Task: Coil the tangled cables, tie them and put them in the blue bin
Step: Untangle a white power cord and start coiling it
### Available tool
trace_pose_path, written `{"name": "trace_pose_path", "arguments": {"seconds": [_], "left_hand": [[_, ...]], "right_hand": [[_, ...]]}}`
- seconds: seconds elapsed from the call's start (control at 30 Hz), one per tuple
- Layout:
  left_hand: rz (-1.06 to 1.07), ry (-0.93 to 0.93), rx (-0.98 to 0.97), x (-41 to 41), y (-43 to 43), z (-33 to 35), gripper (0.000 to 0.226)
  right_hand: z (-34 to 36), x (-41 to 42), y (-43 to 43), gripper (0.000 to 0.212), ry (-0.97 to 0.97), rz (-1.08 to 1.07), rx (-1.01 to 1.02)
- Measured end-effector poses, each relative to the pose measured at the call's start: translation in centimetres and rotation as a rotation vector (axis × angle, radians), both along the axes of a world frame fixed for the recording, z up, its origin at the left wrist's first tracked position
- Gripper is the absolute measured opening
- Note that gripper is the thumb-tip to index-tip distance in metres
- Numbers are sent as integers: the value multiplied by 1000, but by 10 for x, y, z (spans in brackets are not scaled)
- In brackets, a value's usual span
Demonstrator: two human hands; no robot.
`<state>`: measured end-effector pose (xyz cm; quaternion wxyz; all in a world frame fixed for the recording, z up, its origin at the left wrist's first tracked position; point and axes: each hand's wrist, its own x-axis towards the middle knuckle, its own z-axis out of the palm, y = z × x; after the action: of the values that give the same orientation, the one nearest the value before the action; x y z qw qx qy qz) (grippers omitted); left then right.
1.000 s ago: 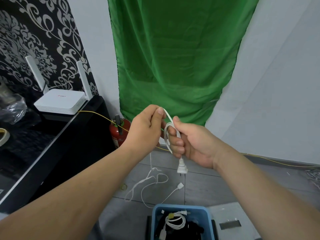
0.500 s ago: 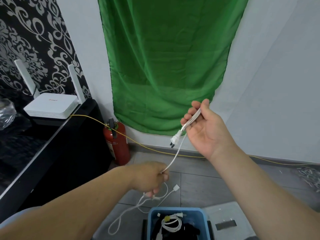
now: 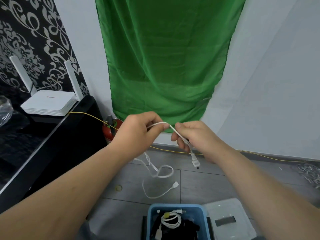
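Note:
Both hands hold a white flat cable (image 3: pixel 156 166) in front of me. My left hand (image 3: pixel 138 129) pinches the cable where it bends over the fingers. My right hand (image 3: pixel 192 137) grips it close to the white plug (image 3: pixel 195 161), which hangs below the fingers. The rest of the cable droops in loose loops toward the floor, ending in a white connector (image 3: pixel 175 185). The blue bin (image 3: pixel 202 213) stands on the floor below, holding a coiled white cable (image 3: pixel 170 220) and dark cables.
A black cabinet (image 3: pixel 57 144) with a white router (image 3: pixel 48 103) stands at the left. A red fire extinguisher (image 3: pixel 108 131) sits by the wall under a green cloth (image 3: pixel 164 58). A yellow wire (image 3: pixel 259 155) runs along the skirting. A clear lid (image 3: pixel 226 220) lies right of the bin.
My left hand has come up from low near the floor to meet my right hand, bringing a length of cable. My right hand has dropped a little, and the plug now hangs down.

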<state>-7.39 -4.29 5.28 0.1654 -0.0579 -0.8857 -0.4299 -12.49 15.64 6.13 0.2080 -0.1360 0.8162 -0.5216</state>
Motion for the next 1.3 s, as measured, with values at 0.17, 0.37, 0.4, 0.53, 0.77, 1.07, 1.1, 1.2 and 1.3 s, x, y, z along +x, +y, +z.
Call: {"name": "trace_pose_path", "arguments": {"seconds": [0.17, 0.37, 0.4, 0.53, 0.77, 1.07, 1.1, 1.2, 1.3], "left_hand": [[65, -8, 104, -6, -6, 0, 28], [-99, -382, 129, 1, 4, -19, 28], [-131, -442, 68, 4, 5, -24, 25], [-250, -678, -48, 12, 12, -34, 17], [-301, -629, -60, 17, 21, -30, 16], [-248, -547, -184, 17, 21, -9, 23], [-224, -499, -158, 15, 18, -6, 22], [-142, -329, 14, 7, 6, -1, 18], [-53, -234, 101, 1, -2, -3, 17]], "right_hand": [[12, 8, -17, 45, -374, 149, -378], [25, 13, -29, 37, -651, 77, -887], [27, 12, -30, 33, -645, 23, -949], [24, 0, -26, 28, -572, -236, -1066], [10, -25, -4, 27, -451, -668, -1057], [-12, -32, 9, 21, 59, -604, -373], [-13, -28, 9, 22, 110, -520, -259], [-14, -16, 3, 27, 122, -202, -3], [-13, -6, -4, 42, 8, -4, 28]]}}
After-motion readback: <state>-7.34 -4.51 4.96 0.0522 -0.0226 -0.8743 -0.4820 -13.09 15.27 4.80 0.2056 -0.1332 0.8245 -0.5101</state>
